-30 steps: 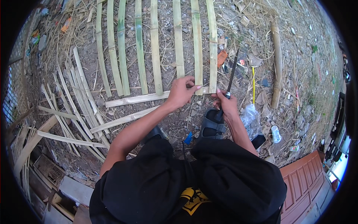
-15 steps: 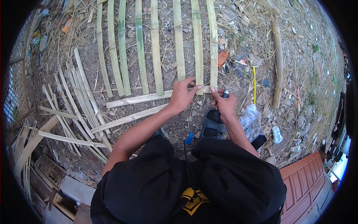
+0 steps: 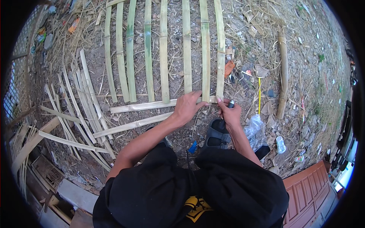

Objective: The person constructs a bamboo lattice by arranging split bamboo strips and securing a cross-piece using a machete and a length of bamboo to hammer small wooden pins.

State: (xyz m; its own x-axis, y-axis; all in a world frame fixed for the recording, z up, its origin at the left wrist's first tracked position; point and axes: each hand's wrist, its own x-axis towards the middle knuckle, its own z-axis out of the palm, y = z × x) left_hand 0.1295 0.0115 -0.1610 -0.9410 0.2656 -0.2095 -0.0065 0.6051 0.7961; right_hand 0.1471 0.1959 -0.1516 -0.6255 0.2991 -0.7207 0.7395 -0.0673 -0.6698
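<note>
Several long bamboo slats [image 3: 164,57] lie side by side, their near ends over a bamboo crosspiece [image 3: 144,106]. My left hand [image 3: 187,107] is closed at the near end of the second slat from the right [image 3: 205,64]; its thumb presses just below that end and its fingers lie over the crosspiece. Beside it, my right hand [image 3: 231,114] grips a black-handled tool [image 3: 231,103] with a metal part showing; most of it is hidden by the hand. The right thumb touches the near end of the rightmost slat [image 3: 220,60].
A loose bamboo strip [image 3: 133,124] lies nearer me, with a pile of split strips [image 3: 81,102] at left. On the right are a bamboo pole [image 3: 282,76], a yellow stick [image 3: 259,95], a plastic bag [image 3: 254,131] and a cup [image 3: 280,144]. My sandalled foot [image 3: 216,135] is below my hands.
The view has shifted, so the slats sit lower in it. My left thumb has moved down off the slat's surface to its near end. My right hand keeps its hold on the tool.
</note>
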